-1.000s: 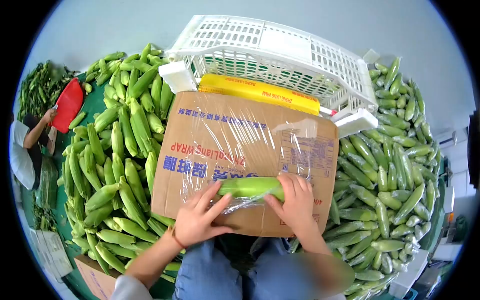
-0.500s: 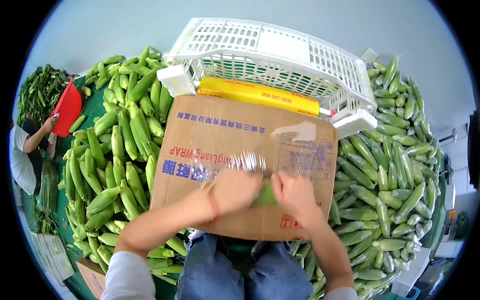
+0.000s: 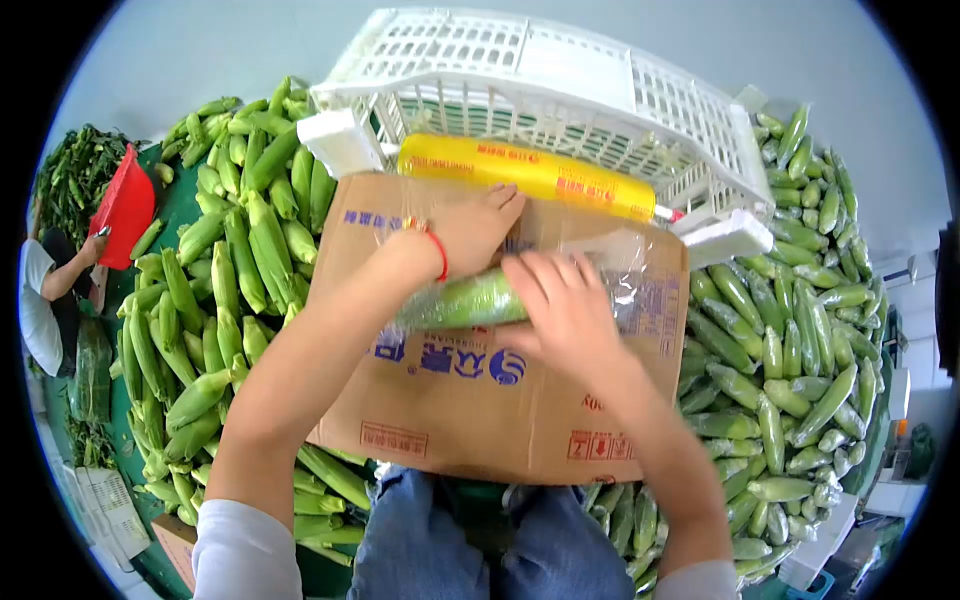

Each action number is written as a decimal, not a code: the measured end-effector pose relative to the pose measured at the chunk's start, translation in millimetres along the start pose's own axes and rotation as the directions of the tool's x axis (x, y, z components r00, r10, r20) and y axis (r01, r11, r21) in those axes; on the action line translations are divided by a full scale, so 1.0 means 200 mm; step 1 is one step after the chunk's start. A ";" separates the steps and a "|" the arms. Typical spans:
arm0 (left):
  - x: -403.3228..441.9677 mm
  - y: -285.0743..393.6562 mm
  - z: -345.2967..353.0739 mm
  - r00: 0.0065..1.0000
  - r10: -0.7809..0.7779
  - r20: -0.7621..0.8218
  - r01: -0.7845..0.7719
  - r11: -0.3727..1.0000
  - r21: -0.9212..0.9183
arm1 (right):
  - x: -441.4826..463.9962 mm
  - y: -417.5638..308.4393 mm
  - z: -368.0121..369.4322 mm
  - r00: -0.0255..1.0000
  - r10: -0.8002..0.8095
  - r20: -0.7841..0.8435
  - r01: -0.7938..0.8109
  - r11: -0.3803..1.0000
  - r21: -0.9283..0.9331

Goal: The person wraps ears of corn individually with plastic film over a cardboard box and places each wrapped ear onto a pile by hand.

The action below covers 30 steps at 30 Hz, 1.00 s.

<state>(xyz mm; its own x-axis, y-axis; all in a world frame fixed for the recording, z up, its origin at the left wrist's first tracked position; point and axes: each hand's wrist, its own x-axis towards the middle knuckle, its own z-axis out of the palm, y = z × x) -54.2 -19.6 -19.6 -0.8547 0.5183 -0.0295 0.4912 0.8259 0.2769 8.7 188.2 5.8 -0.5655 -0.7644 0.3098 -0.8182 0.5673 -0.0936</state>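
An ear of corn (image 3: 470, 302) in green husk, with clear film around it, lies across the cardboard box (image 3: 480, 420) in front of me. My right hand (image 3: 565, 305) grips its right end, fingers over the top and thumb on the near side. Beyond the corn, my left hand (image 3: 475, 230) lies flat near the box's far edge, fingers stretched toward the yellow roll of plastic wrap (image 3: 530, 175). The left forearm crosses above the corn's left end and partly hides it. Clear film (image 3: 625, 265) stretches over the box's right part.
A white plastic crate (image 3: 560, 85) stands behind the roll. Unwrapped corn (image 3: 230, 290) is heaped at left, film-wrapped corn (image 3: 770, 350) at right. At far left, another person (image 3: 55, 300) is beside a red scoop-like container (image 3: 128, 215).
My left hand has moved away from me toward the roll and flattened out. The right hand has shifted slightly farther away; the corn now shows, wrapped in film. The view has shifted slightly.
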 end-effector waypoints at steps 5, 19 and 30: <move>0.01 0.05 -0.01 0.982 -0.040 0.186 0.041 0.999 0.000 | 0.03 0.00 0.02 0.970 -0.074 0.231 0.036 0.986 0.165; -0.64 0.75 0.09 0.701 0.275 -0.658 -0.443 0.891 -0.098 | -0.69 -0.31 -0.32 0.460 0.144 0.876 -0.706 -0.538 0.460; -0.49 0.75 -0.08 0.837 -0.433 -0.335 -0.542 -0.568 -0.619 | -0.38 -0.53 -0.06 0.923 -0.381 0.045 -0.367 -0.911 -0.187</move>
<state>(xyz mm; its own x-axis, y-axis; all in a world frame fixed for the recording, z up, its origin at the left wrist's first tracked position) 100.2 50.2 41.1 -0.9842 0.0014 0.1770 0.0803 -0.8878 0.4532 139.0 190.5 2.6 -0.2151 -0.9358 0.2792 0.9726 -0.1794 0.1481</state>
